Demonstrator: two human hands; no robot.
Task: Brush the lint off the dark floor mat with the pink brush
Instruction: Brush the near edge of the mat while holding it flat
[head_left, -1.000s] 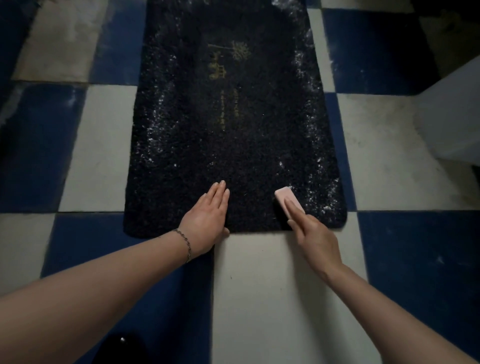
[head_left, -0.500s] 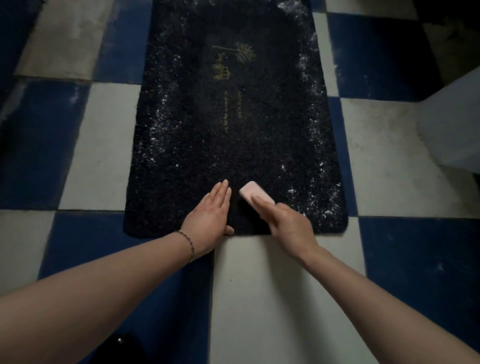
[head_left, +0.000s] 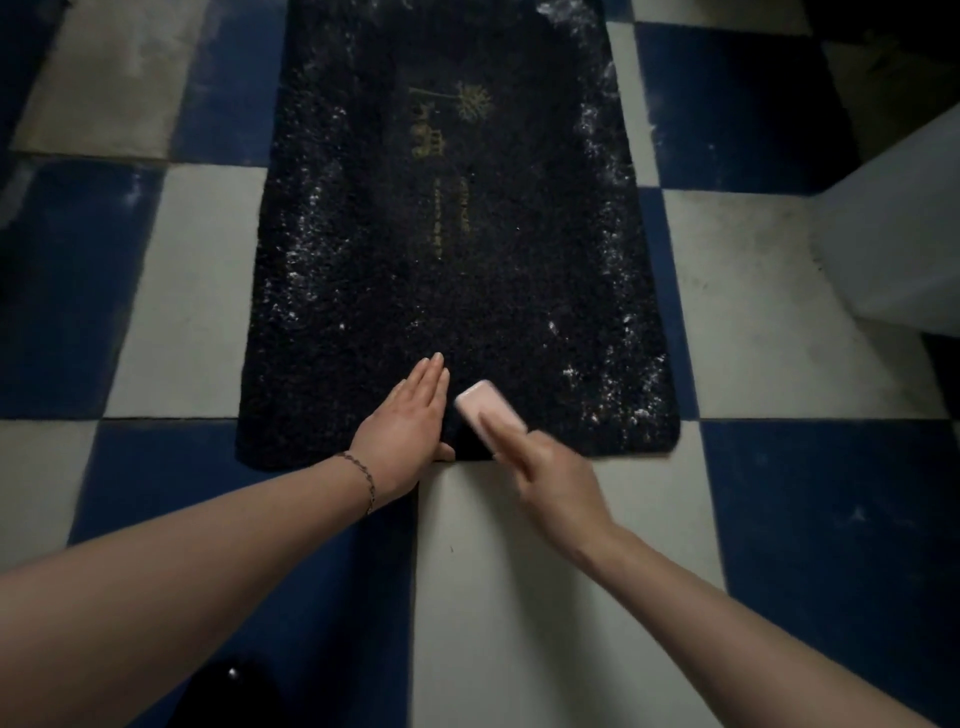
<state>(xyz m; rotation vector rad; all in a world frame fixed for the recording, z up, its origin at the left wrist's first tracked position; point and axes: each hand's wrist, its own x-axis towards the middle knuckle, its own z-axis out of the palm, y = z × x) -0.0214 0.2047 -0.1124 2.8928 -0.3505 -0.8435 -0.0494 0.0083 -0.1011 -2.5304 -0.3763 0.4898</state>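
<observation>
The dark floor mat (head_left: 457, 249) lies lengthwise on a blue and white tiled floor, with gold lettering down its middle. White lint (head_left: 613, 291) speckles its right side, and more lint runs down the left side. My left hand (head_left: 410, 421) presses flat on the mat's near edge, fingers straight. Just to its right, my right hand (head_left: 550, 473) grips the pink brush (head_left: 485, 408), which lies on the mat near the front edge. The right hand is blurred from motion.
A pale boxy object (head_left: 904, 239) stands on the floor at the right. A dark rounded shape (head_left: 228, 686) sits at the bottom edge below my left arm. Tiled floor (head_left: 519, 597) surrounds the mat on all sides.
My right hand has swept the pink brush leftwards along the mat's near edge, from the linty right corner to beside my left hand. The left hand has stayed in place.
</observation>
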